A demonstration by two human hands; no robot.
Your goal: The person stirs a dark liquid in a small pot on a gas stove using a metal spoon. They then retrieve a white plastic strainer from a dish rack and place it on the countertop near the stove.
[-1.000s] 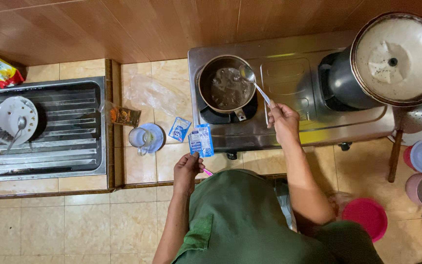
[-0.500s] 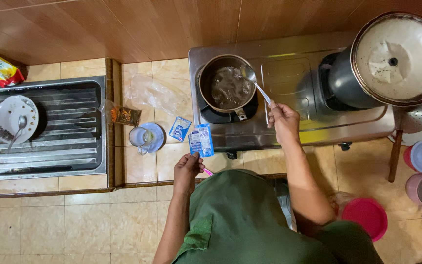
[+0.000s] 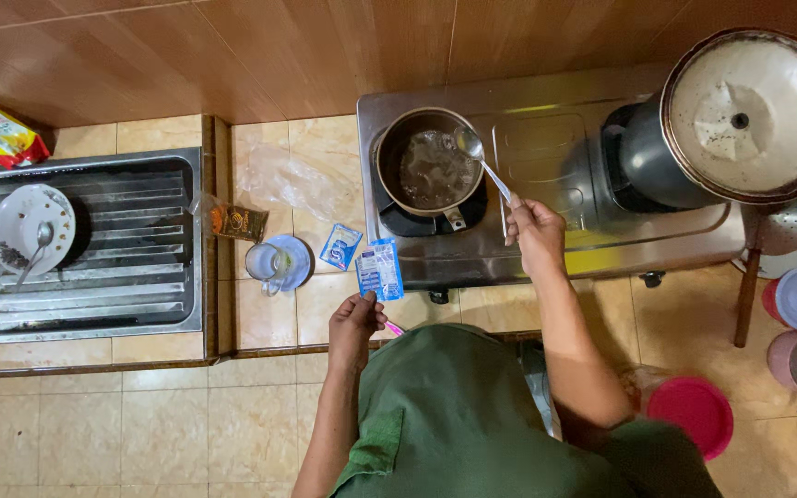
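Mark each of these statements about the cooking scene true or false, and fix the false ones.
1. The right hand holds a spoon over the small pot on the stove. True.
2. The left hand holds a blue and white sachet. True.
3. The small pot is covered by a lid. False: it is open, with dark bubbling liquid showing; the lid sits on the large pot at the far right.
4. The glass cup stands inside the sink. False: it stands on a saucer on the tiled counter, between sink and stove.
5. A plate with a spoon on it lies in the sink. True.
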